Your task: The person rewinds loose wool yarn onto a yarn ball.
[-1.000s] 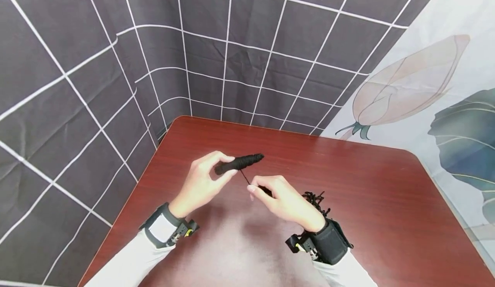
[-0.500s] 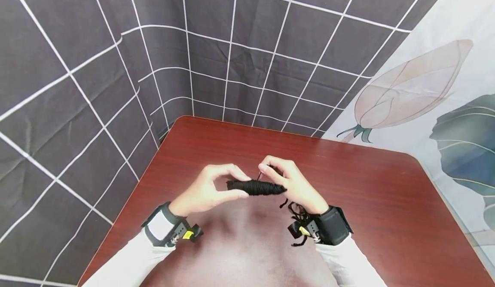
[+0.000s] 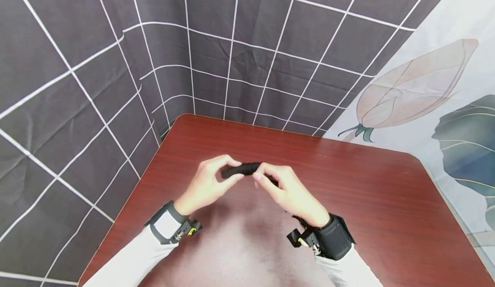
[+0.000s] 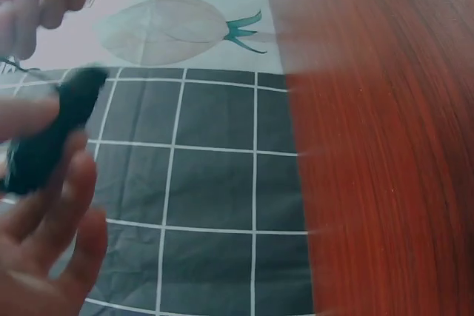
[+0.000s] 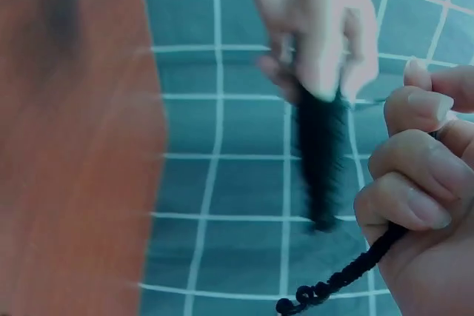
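A tapered bundle wound with black cord (image 3: 247, 169) is above the table, blurred in both wrist views. My left hand (image 3: 209, 183) grips its thicker end between thumb and fingers. The narrow end points toward my right hand (image 3: 290, 190), which covers that end in the head view. In the right wrist view the right fingers curl round a black cord (image 5: 363, 266), whose kinked tail hangs out below the palm. A thin strand (image 5: 366, 101) runs from the bundle to the right fingertips. The bundle and the right hand stand apart in this view.
Below the hands lies a reddish-brown wooden tabletop (image 3: 371, 184). A dark grey cloth with white grid lines (image 3: 251, 59) hangs behind and to the left. A white cloth with a flower print (image 3: 410, 93) hangs at the right.
My right hand has circled the bundle, from below it to above its far side and back to the near side. The bundle has dipped toward me and risen again in my left hand.
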`<state>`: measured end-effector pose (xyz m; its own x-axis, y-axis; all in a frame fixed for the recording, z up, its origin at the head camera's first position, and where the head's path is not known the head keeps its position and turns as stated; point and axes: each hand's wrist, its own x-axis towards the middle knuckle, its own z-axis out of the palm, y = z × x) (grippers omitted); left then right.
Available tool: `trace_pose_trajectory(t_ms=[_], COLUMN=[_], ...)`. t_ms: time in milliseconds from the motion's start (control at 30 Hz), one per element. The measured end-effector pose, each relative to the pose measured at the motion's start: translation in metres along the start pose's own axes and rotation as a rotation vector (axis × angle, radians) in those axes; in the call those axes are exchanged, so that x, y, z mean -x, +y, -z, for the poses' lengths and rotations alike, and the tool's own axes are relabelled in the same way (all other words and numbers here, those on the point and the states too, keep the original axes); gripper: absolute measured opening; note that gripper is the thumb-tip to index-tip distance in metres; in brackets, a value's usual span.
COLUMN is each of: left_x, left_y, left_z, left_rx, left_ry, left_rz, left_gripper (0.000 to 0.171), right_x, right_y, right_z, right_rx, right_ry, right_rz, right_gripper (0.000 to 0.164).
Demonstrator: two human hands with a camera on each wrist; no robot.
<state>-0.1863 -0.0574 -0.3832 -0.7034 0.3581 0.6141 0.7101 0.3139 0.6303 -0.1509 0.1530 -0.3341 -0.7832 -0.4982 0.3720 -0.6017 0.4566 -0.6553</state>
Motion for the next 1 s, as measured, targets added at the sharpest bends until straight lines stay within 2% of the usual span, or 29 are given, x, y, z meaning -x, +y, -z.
trace_pose_trajectory(t_ms=[100, 167, 233, 300, 400, 500, 600, 667, 733, 833, 900, 1000], left_x=[0.001, 0.001, -0.001, -0.003, -0.005, -0.007, -0.006, -0.005, -0.004, -0.002, 0.000, 0.003], left_y=[0.008, 0.018, 0.029, 0.036, 0.039, 0.032, 0.019, 0.010, 0.004, 0.003, 0.005, 0.016], left_z=[0.003, 0.007, 0.012, 0.015, 0.016, 0.013, 0.012, 0.011, 0.010, 0.010, 0.011, 0.016], left_rx=[0.053, 0.151, 0.271, 0.383, 0.470, 0.430, 0.272, 0.159, 0.065, -0.005, 0.007, 0.116], left_ry=[-0.131, -0.201, -0.235, -0.223, -0.126, 0.020, 0.123, 0.145, 0.138, 0.087, 0.031, -0.082], left_rz=[-0.040, -0.049, -0.049, -0.045, -0.028, -0.003, 0.001, -0.015, -0.042, -0.086, -0.117, -0.152], left_gripper=[0.015, 0.015, 0.017, 0.018, 0.020, 0.020, 0.020, 0.024, 0.030, 0.034, 0.033, 0.030], right_x=[-0.007, -0.011, -0.013, -0.012, -0.008, 0.000, 0.007, 0.009, 0.009, 0.007, 0.004, -0.002], right_y=[0.000, 0.001, 0.001, 0.000, -0.002, 0.004, 0.012, 0.009, 0.002, -0.011, -0.013, -0.012], right_z=[0.013, 0.018, 0.019, 0.015, 0.003, -0.010, -0.019, -0.018, -0.013, -0.001, 0.007, 0.015], right_rx=[0.039, 0.051, 0.034, -0.013, -0.098, -0.124, -0.075, -0.053, -0.036, -0.026, -0.016, -0.007], right_ry=[0.044, 0.056, 0.049, 0.030, 0.003, -0.029, -0.069, -0.089, -0.101, -0.097, -0.065, 0.015], right_rz=[-0.023, -0.045, -0.071, -0.093, -0.107, -0.098, -0.079, -0.045, -0.009, 0.054, 0.086, 0.101], right_gripper=[0.020, 0.020, 0.017, 0.016, 0.016, 0.019, 0.024, 0.022, 0.021, 0.015, 0.012, 0.008])
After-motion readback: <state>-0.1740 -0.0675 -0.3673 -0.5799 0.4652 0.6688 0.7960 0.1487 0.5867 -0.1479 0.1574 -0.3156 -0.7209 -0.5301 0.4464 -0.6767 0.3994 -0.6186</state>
